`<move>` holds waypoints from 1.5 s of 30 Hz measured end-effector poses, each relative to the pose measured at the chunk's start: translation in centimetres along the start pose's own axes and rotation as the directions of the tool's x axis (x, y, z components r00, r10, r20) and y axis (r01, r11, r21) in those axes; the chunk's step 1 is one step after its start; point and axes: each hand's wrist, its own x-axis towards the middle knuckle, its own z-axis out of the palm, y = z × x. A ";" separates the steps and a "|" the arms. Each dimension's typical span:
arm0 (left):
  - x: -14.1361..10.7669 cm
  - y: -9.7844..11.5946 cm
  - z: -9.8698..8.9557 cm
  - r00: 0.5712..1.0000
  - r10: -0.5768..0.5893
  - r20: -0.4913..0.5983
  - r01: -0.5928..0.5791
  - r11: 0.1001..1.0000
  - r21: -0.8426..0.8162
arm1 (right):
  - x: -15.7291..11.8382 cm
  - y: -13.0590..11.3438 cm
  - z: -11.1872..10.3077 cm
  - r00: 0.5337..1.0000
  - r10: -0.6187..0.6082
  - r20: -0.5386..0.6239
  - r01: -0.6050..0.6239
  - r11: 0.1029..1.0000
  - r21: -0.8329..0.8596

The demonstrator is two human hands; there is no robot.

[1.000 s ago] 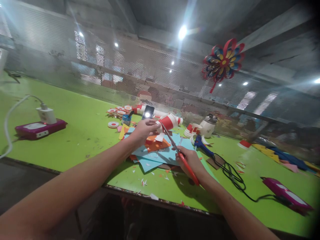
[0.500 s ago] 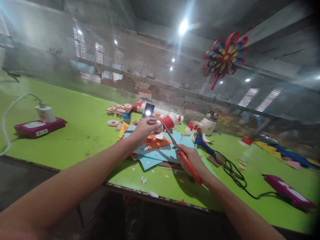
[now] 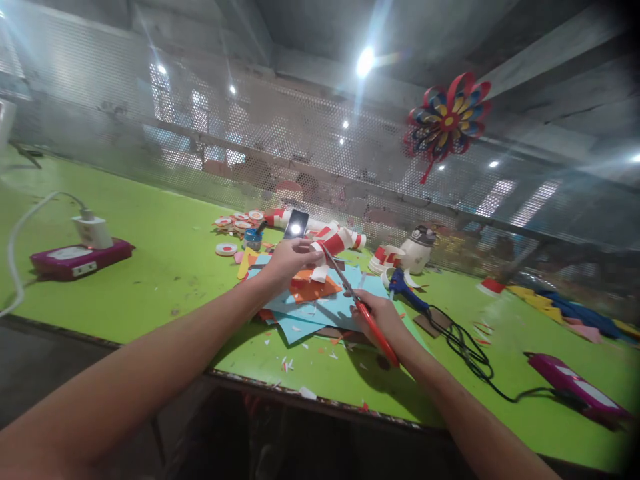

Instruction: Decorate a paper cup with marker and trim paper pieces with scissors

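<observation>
A red and white paper cup (image 3: 336, 243) lies sideways in the fingers of my left hand (image 3: 294, 259), above a pile of papers. My right hand (image 3: 379, 316) is closed round the red handles of a pair of scissors (image 3: 373, 324). The scissor blades point up and left and meet the cup's near rim beside my left fingertips. Below are light blue sheets (image 3: 295, 322) and an orange piece (image 3: 316, 289). White and orange scraps lie on the green table (image 3: 175, 267).
A phone (image 3: 296, 225) stands behind my left hand, near a blue jar (image 3: 253, 239). A blue glue gun (image 3: 406, 288) with a black cable lies right of the papers. Purple power strips (image 3: 83, 259) sit at both sides. A paper flower (image 3: 449, 121) hangs above.
The view has shifted slightly, so the scene sits a little lower. The cup in my left hand has turned a little, and the scissors have barely moved.
</observation>
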 end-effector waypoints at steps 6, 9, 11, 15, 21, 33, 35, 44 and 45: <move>-0.1 -0.3 0.0 0.999 0.050 0.005 -0.050 0.997 0.058 | -0.1 -0.3 -0.2 1.000 0.006 0.014 -0.006 1.000 -0.026; -0.3 -0.3 0.0 0.996 0.087 0.001 -0.087 0.992 0.086 | -0.2 -0.4 -0.2 1.000 0.011 0.012 -0.011 0.999 -0.040; -0.4 -0.3 0.0 0.995 0.104 0.001 -0.104 0.990 0.098 | -0.3 -0.5 -0.2 1.000 0.023 0.007 -0.022 0.998 -0.051; -0.5 -0.2 -0.1 0.995 0.094 0.016 -0.095 0.992 0.078 | -0.3 -0.4 -0.2 0.999 0.043 0.001 -0.043 0.997 -0.066; -0.3 -0.1 -0.3 0.999 0.013 0.052 -0.012 1.000 -0.017 | -0.2 -0.3 -0.1 0.999 0.038 0.000 -0.037 0.997 -0.061; -0.4 -0.2 0.0 0.998 0.048 0.038 -0.050 0.997 0.065 | -0.1 -0.6 -0.3 0.999 0.040 0.004 -0.039 0.999 -0.027; -0.5 -0.1 0.1 0.998 0.056 0.036 -0.059 0.995 0.079 | -0.1 -0.6 -0.3 0.999 0.043 0.002 -0.043 0.999 -0.033; -0.3 -0.3 0.0 0.996 0.085 -0.018 -0.082 0.987 0.137 | -0.2 -0.7 -0.3 0.998 0.070 0.007 -0.069 0.997 -0.038; -0.3 -0.3 0.0 0.997 0.080 -0.017 -0.077 0.988 0.137 | -0.2 -0.8 -0.3 0.997 0.071 0.012 -0.071 0.997 -0.034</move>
